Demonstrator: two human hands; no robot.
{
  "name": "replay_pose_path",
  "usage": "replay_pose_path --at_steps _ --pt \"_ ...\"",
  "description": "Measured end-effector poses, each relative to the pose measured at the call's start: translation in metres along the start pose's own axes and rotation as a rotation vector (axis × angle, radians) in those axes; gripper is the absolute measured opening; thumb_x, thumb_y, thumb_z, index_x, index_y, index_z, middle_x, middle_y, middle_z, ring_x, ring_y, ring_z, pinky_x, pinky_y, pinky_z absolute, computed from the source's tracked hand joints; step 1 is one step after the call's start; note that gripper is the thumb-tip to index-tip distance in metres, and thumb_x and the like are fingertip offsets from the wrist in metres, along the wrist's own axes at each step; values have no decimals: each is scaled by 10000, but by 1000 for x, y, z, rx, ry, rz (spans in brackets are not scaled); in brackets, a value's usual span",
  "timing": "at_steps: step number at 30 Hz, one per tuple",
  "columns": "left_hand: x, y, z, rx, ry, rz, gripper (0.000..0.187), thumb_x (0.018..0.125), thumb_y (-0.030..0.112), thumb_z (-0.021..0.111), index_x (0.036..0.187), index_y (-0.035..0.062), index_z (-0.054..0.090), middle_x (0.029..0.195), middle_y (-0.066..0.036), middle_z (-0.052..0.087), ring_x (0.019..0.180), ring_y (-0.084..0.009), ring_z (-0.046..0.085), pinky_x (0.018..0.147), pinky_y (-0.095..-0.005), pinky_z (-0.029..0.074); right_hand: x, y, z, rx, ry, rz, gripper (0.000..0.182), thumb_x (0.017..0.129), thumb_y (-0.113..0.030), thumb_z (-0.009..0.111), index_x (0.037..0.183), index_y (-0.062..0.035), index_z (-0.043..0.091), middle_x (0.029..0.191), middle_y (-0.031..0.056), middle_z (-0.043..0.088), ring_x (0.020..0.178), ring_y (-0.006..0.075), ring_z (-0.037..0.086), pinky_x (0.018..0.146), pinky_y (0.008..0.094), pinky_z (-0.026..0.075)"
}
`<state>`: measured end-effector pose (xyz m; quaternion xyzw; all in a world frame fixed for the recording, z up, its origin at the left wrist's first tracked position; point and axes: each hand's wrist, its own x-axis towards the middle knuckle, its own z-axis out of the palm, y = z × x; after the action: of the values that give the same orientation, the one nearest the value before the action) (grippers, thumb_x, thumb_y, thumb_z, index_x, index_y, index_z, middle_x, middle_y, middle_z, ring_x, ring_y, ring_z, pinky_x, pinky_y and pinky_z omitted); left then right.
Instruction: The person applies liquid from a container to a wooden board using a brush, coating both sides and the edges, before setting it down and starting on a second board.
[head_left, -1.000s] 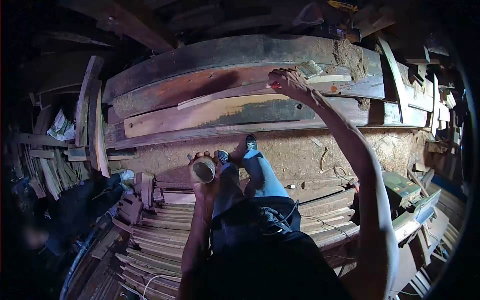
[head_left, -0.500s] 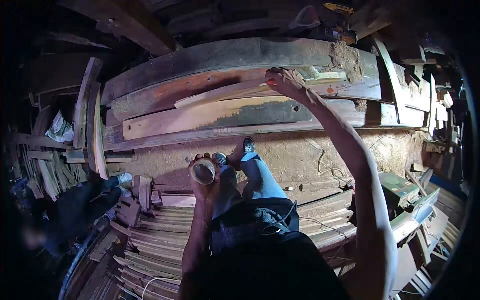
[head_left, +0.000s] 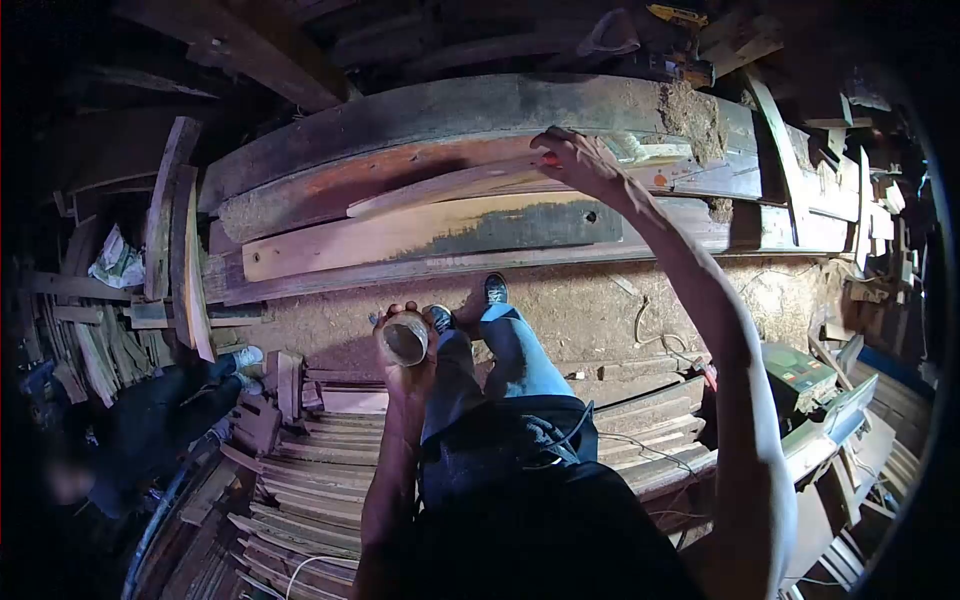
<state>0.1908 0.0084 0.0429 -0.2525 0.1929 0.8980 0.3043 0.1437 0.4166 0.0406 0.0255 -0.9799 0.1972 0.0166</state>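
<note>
My left hand (head_left: 408, 368) is wrapped around a round, open-mouthed cup (head_left: 404, 344), held in front of my legs with its mouth toward me. Its contents cannot be made out. My right hand (head_left: 582, 162) reaches out over a long, thin wooden strip (head_left: 440, 187) that lies across the stacked boards. Its fingers are bent together, and a small red thing shows at the fingertips, too small to name. Nearer to me lies a pale plank (head_left: 350, 243) with a dark, wet-looking patch on its right part.
Sawdust lies heaped on the back board (head_left: 692, 120). Upright boards (head_left: 172, 225) lean at the left, and a green box (head_left: 797, 375) stands at the right. Stacked slats (head_left: 320, 480) are beside my legs. Another person's dark clothing (head_left: 150, 425) shows at lower left. A yellow tool (head_left: 677, 15) lies at the back.
My right hand has shifted slightly to the right along the strip, and the red thing at its fingertips shows more. My left hand keeps the cup almost in place.
</note>
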Motion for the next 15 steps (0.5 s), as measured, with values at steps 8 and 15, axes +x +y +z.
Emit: replay_pose_path --at_steps 8,15 --pt "15 -2 12 29 3 -13 248 986 319 548 1081 105 631 1137 -77 652 977 -258 639 745 -337 621 1 -29 -112 -138 446 -66 301 958 -317 593 1098 -57 653 930 152 663 825 313 647 685 419 515" --pt "28 -15 23 34 36 -3 250 959 306 594 1104 107 642 1128 -78 661 1043 -327 649 825 -418 608 -47 -119 -131 317 306 244 263 831 -11 572 1080 -18 656 789 168 697 685 271 698 613 358 526"
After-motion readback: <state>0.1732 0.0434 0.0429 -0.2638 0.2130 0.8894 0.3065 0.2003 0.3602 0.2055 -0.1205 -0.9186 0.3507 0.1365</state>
